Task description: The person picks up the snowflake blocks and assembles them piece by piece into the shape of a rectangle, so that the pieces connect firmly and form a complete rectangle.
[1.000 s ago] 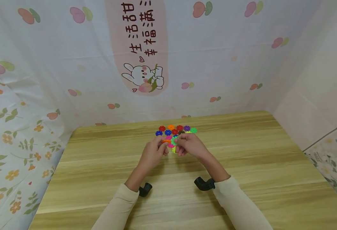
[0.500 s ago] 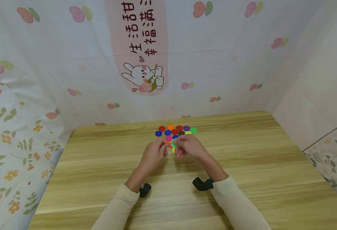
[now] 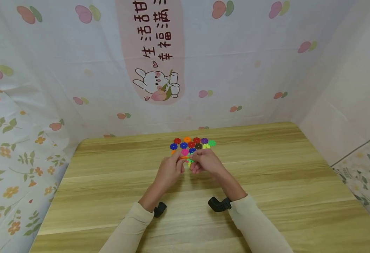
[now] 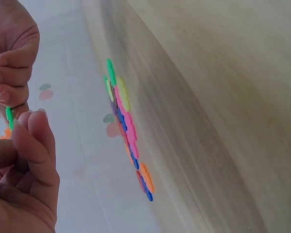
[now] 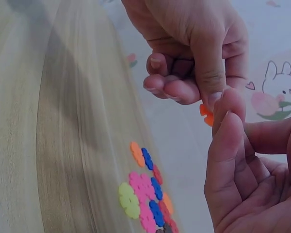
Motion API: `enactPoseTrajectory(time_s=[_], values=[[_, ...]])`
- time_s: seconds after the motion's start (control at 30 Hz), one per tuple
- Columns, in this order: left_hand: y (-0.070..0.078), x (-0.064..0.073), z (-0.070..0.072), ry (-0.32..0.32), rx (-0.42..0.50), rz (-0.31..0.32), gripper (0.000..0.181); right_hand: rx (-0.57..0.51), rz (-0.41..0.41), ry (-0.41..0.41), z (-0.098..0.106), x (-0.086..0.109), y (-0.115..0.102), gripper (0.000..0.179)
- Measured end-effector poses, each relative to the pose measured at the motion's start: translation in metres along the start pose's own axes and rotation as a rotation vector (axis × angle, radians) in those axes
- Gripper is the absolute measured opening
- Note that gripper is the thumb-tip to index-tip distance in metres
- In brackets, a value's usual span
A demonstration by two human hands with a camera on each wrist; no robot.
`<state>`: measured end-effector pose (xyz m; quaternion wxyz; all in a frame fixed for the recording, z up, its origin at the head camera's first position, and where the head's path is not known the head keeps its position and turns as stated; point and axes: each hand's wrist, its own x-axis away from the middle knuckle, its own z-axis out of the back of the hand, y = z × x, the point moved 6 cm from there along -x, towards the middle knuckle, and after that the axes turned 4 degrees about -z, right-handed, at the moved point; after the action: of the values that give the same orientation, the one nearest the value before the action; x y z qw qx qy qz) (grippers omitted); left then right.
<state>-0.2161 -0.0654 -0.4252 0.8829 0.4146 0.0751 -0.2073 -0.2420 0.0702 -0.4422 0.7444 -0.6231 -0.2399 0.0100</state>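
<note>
My left hand (image 3: 167, 169) pinches an orange notched plastic disc (image 3: 183, 157), which shows edge-on in the head view. My right hand (image 3: 209, 162) pinches a green notched disc (image 4: 9, 115) between thumb and fingers. Both hands meet fingertip to fingertip above the table, and the two discs come together between them. In the right wrist view, part of the orange disc (image 5: 206, 115) shows beside the left thumb, while the right fingers hide the green one. The left wrist view shows the green disc right against the orange one, both partly covered by fingers.
Several loose notched discs lie grouped on the wooden table (image 3: 267, 182) beyond the hands, among them a purple disc (image 3: 204, 140), a brown disc (image 3: 198, 146) and a pink disc (image 3: 184, 152). A patterned cloth (image 3: 235, 77) hangs behind the table's far edge.
The green disc has turned from facing the head camera and is now mostly hidden by the fingers. The right hand and forearm have shifted slightly left, and the fingertips have drawn closer together.
</note>
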Motion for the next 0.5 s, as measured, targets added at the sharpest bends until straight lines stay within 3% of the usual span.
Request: enactPoseTrajectory(time_s=[0.23, 0.4, 0.5], values=[[-0.002, 0.001, 0.004, -0.021, -0.018, -0.008, 0.009, 0.022, -0.012, -0.044, -0.001, -0.002, 0.000, 0.031], [-0.007, 0.002, 0.011, -0.037, 0.015, 0.012, 0.009, 0.047, -0.002, -0.108, 0.000, -0.006, 0.000, 0.036], [-0.013, 0.002, 0.014, -0.039, 0.010, 0.040, 0.012, 0.029, -0.005, -0.107, 0.005, -0.009, 0.000, 0.039]])
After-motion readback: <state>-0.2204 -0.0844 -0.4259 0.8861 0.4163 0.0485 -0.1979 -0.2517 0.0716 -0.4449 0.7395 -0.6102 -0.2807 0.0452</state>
